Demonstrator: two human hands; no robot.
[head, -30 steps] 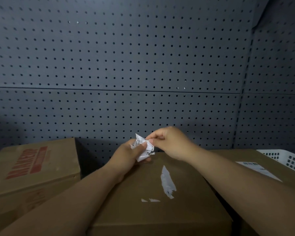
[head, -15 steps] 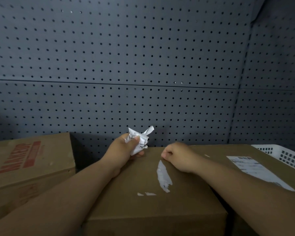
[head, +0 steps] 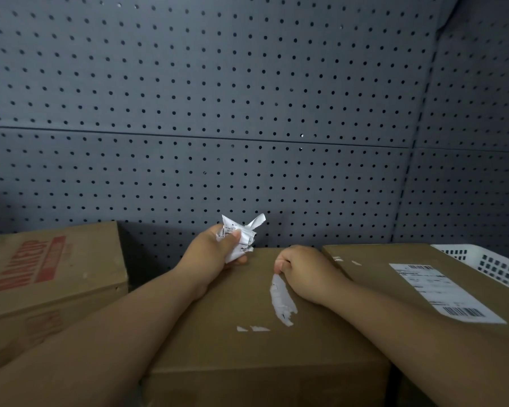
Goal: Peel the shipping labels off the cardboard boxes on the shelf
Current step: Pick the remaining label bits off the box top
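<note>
While my left hand (head: 215,254) grips a crumpled wad of peeled white label paper (head: 238,239), thumb pressed over it, just above the far edge of the middle brown cardboard box (head: 232,348), my right hand (head: 303,271) rests on that box's top. Its fingers curl down at the upper end of a torn white strip of label (head: 281,304) stuck there, and I cannot tell whether a fingertip has that end pinched or only touches it. I judge the strip to be thin, weak paper on firm glue: its lower end is ragged, and two small white scraps (head: 252,329) lie stuck just beside it, so it will likely tear if pulled fast. The upper end under my fingers is the place to lift, drawing low along its length toward me. A whole white rectangular shipping label with barcodes (head: 444,292) lies flat on the brown cardboard box at my right (head: 365,259); a corner looks like the best start there. The grey perforated back wall (head: 247,113) stands close behind the boxes, a white slotted plastic basket (head: 494,265) sits at the far right, and a brown box with red lettering (head: 50,274) stands to the left across a dark gap, so my free room is above the box tops and back toward me.
</note>
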